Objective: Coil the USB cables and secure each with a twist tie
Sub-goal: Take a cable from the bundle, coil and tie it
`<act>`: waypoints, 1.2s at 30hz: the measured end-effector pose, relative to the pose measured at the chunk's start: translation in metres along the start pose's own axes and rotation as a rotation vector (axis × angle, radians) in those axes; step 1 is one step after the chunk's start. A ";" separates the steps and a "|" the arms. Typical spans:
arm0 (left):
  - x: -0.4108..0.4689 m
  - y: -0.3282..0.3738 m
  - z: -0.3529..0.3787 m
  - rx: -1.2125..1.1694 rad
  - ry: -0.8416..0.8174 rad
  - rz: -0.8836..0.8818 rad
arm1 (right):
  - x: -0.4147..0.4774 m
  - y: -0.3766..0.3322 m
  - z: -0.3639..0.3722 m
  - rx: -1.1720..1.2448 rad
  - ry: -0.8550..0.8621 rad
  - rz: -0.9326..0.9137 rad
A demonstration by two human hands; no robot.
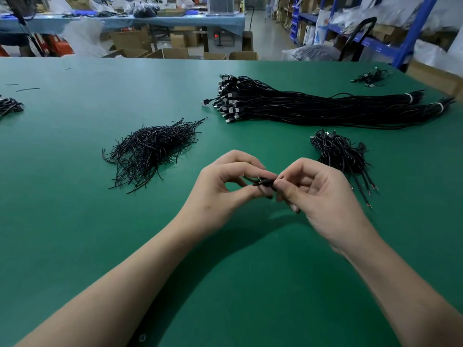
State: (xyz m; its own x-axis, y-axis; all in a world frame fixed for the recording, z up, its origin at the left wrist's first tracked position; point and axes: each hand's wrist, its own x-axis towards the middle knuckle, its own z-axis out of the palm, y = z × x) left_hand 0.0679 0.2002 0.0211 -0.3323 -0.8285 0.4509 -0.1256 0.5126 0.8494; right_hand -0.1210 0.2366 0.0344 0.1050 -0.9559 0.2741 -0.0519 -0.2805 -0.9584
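1. Cable [263, 182] sat between both hands, just above the green table [75, 221], front-centre. It was a small black bunch, mostly hidden by fingers, so no. of loops & whether a tie was on it couldn't be told.
2. Left hand [225, 189] pinched one side w/ thumb & curled fingertips; right hand [318, 196] pinched the other side the same way. Both grips were narrow, both on the cable.
3. Main risk, prob.: the coil looked springy, so if either pinch eased before a tie was twisted tight, the loops would likely pop open & need redoing.
4. Risk: too few twists, or a tie set off-centre, could leave it loose enough to slip off later.
5. Risk: over-tight bends near the plug could kink the wire.
6. Tie pile [150, 151] lay to the left, well apart from the hands. Its strands were tangled, so grabbing one might drag out several.
7. Pile of coiled cables [338, 154] lay just beside the right hand; a careless toss could snag its stray ends.
8. Bundle of uncoiled cables [313, 108] lay beyond, banded w/ white at its right end.
9. Containers:
   - cardboard boxes [172, 53] stood on the floor past the table, contents not visible
   - clear bags [145, 8] on the far bench held dark stuff, prob. more cables
   - blue bins [297, 23] sat on the shelf rack, contents too small to tell
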 end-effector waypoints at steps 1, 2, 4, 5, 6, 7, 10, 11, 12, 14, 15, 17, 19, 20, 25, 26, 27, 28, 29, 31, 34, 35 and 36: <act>0.000 0.000 0.000 -0.017 0.000 -0.008 | 0.000 -0.001 0.001 -0.017 -0.003 -0.026; -0.001 0.000 0.000 -0.041 -0.011 -0.026 | -0.001 -0.003 0.001 -0.027 -0.005 -0.046; -0.002 0.000 0.002 -0.124 -0.043 -0.086 | -0.003 -0.004 0.001 -0.072 -0.003 -0.085; -0.003 0.001 0.003 -0.159 -0.052 -0.116 | -0.004 -0.005 0.000 -0.130 0.000 -0.116; -0.003 0.001 0.004 -0.176 -0.051 -0.144 | -0.005 -0.006 -0.001 -0.214 0.006 -0.158; -0.004 0.001 0.004 -0.185 -0.050 -0.167 | -0.006 -0.006 -0.001 -0.312 0.016 -0.211; -0.004 0.002 0.005 -0.261 -0.056 -0.237 | -0.008 -0.007 0.000 -0.532 0.028 -0.356; -0.004 0.003 0.006 -0.310 -0.051 -0.279 | -0.008 -0.007 0.001 -0.576 0.029 -0.387; -0.004 0.003 0.006 -0.350 -0.042 -0.315 | -0.009 -0.007 0.002 -0.610 0.030 -0.409; -0.005 0.002 0.008 -0.400 -0.044 -0.305 | -0.009 -0.005 0.002 -0.625 0.036 -0.408; -0.005 0.001 0.008 -0.421 -0.055 -0.259 | -0.008 -0.005 0.002 -0.582 0.045 -0.374; -0.005 0.003 0.007 -0.437 -0.066 -0.169 | -0.006 -0.006 0.000 -0.362 0.056 -0.236; -0.003 0.004 0.005 -0.366 -0.094 -0.115 | -0.002 -0.007 -0.001 -0.102 0.074 -0.101; -0.003 0.005 0.005 -0.303 -0.114 -0.096 | 0.000 -0.007 -0.002 -0.010 0.082 -0.045; -0.003 0.003 0.005 0.046 -0.041 -0.029 | 0.000 -0.001 -0.001 0.214 0.041 0.127; -0.003 0.003 0.005 0.084 -0.013 -0.011 | -0.001 0.000 0.000 0.211 0.038 0.128; -0.003 0.002 0.004 0.105 0.007 0.001 | -0.001 0.000 0.000 0.192 0.038 0.113; -0.003 0.001 0.004 0.103 0.011 0.002 | -0.001 0.001 0.001 0.161 0.040 0.090; -0.002 0.001 0.004 0.078 -0.001 -0.014 | -0.001 0.001 0.001 0.125 0.037 0.062; -0.003 0.003 0.007 -0.039 -0.037 -0.089 | -0.001 0.000 0.000 0.056 0.034 0.016; -0.003 0.007 0.010 -0.132 -0.042 -0.144 | -0.001 -0.001 -0.002 -0.045 0.030 -0.039; -0.003 0.007 0.010 -0.145 -0.044 -0.149 | -0.001 -0.001 -0.002 -0.083 0.024 -0.061; -0.003 0.008 0.010 -0.151 -0.049 -0.153 | -0.002 -0.001 -0.002 -0.115 0.016 -0.081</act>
State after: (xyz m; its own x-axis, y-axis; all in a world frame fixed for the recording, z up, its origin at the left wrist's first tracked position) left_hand 0.0584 0.2091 0.0232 -0.3652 -0.8803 0.3027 -0.0378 0.3389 0.9401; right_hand -0.1229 0.2386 0.0348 0.0976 -0.9307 0.3524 -0.1579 -0.3641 -0.9179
